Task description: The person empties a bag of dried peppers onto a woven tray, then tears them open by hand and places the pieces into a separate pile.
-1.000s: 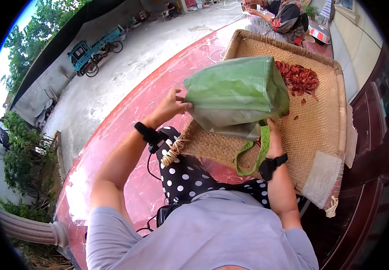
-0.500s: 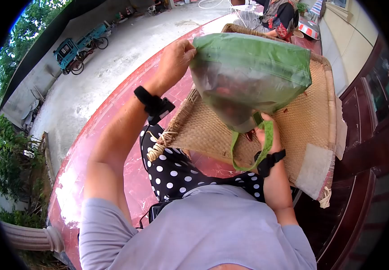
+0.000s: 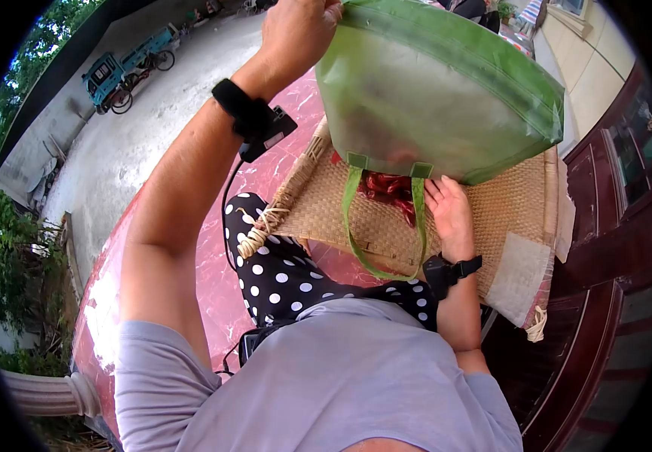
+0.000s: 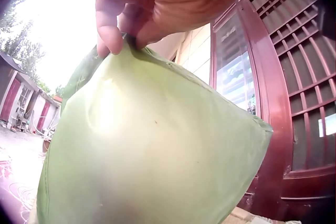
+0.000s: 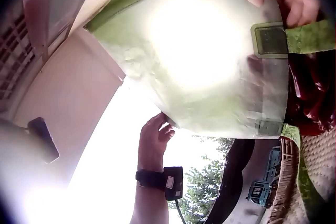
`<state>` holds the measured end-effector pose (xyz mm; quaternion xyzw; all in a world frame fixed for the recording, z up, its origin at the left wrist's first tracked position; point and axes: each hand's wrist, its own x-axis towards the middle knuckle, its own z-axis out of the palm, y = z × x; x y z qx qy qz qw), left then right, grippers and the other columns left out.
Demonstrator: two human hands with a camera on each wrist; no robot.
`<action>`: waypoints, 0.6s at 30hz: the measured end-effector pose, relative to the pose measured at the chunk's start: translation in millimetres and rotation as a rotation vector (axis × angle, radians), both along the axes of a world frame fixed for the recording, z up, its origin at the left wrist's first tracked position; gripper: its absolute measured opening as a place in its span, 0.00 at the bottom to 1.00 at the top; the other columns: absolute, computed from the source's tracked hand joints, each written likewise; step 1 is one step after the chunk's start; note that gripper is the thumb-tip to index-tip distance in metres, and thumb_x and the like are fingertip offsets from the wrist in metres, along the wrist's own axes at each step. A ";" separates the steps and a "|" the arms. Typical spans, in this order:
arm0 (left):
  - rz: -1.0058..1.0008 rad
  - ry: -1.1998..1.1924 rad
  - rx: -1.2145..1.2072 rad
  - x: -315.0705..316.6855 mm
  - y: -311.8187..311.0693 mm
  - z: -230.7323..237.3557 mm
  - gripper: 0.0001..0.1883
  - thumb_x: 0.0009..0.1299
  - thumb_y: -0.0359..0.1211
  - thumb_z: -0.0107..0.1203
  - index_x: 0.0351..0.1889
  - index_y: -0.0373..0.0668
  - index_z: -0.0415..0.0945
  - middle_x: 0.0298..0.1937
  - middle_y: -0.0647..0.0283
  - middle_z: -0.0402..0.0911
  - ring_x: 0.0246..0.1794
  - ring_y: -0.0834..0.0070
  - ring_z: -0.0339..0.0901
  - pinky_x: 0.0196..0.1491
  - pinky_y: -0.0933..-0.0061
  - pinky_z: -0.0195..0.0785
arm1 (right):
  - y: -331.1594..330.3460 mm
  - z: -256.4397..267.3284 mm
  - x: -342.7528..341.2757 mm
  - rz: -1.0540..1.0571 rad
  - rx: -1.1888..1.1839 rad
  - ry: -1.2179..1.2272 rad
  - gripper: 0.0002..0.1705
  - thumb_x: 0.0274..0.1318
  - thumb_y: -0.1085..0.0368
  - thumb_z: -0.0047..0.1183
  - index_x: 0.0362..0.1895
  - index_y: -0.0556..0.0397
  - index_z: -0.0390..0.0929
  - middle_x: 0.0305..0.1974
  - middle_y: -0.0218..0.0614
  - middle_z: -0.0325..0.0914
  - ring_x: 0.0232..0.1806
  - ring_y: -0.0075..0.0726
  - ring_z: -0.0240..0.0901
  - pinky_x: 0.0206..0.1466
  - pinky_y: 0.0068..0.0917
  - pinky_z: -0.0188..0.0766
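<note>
A green bag [image 3: 431,90] with pale, translucent sides is tipped, its mouth low over a woven tray [image 3: 499,211]. My left hand [image 3: 299,34] pinches the raised bottom corner of the bag, as the left wrist view also shows. Dried red chillies [image 3: 390,192] lie on the tray just below the mouth, and more show at the rim in the right wrist view. At the bag's lower edge is my right hand [image 3: 452,215], palm up, its fingers extended against the rim beside the strap. One green strap [image 3: 384,274] hangs in a loop from the mouth.
The tray lies across my polka-dot lap, with a grey patch [image 3: 520,275] on its near right corner. Dark red doors [image 3: 604,218] stand close on the right. A blue three-wheeler [image 3: 115,79] is parked in the yard. Another person is partly visible behind the bag.
My left hand has risen, lifting the bag's bottom and tilting its mouth down. Chillies now show below the mouth. The right hand's fingers have straightened from around the rim and strap.
</note>
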<state>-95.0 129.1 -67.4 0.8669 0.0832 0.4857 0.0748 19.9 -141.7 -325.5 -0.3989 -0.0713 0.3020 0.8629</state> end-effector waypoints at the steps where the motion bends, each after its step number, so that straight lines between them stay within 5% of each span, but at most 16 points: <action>1: -0.003 -0.019 0.008 0.2 -4.3 3.1 0.07 0.66 0.31 0.55 0.32 0.35 0.77 0.34 0.45 0.81 0.39 0.48 0.79 0.42 0.52 0.71 | -2.9 4.0 -0.2 -0.012 0.004 -0.016 0.16 0.65 0.63 0.53 0.54 0.55 0.73 0.55 0.41 0.77 0.58 0.44 0.73 0.63 0.40 0.71; 7: 0.012 -0.142 0.046 6.1 -16.2 22.8 0.07 0.66 0.31 0.57 0.32 0.36 0.77 0.35 0.47 0.81 0.41 0.48 0.80 0.44 0.53 0.71 | -26.1 24.5 -0.5 -0.109 0.014 -0.066 0.12 0.65 0.66 0.53 0.50 0.56 0.72 0.55 0.39 0.71 0.63 0.52 0.70 0.63 0.49 0.73; 10: 0.055 -0.181 0.070 7.9 -16.4 31.4 0.07 0.67 0.32 0.57 0.32 0.36 0.77 0.35 0.47 0.81 0.41 0.48 0.80 0.44 0.52 0.71 | -36.8 23.5 7.2 -0.158 0.031 -0.076 0.13 0.66 0.68 0.51 0.54 0.51 0.71 0.57 0.37 0.72 0.64 0.51 0.67 0.58 0.47 0.76; 18: 0.147 -0.237 0.010 5.9 -6.4 51.4 0.09 0.68 0.34 0.56 0.34 0.37 0.78 0.36 0.46 0.82 0.43 0.47 0.80 0.47 0.50 0.71 | -39.1 50.7 1.0 -0.063 0.168 -0.169 0.14 0.68 0.66 0.49 0.56 0.51 0.71 0.59 0.38 0.72 0.63 0.45 0.68 0.62 0.47 0.73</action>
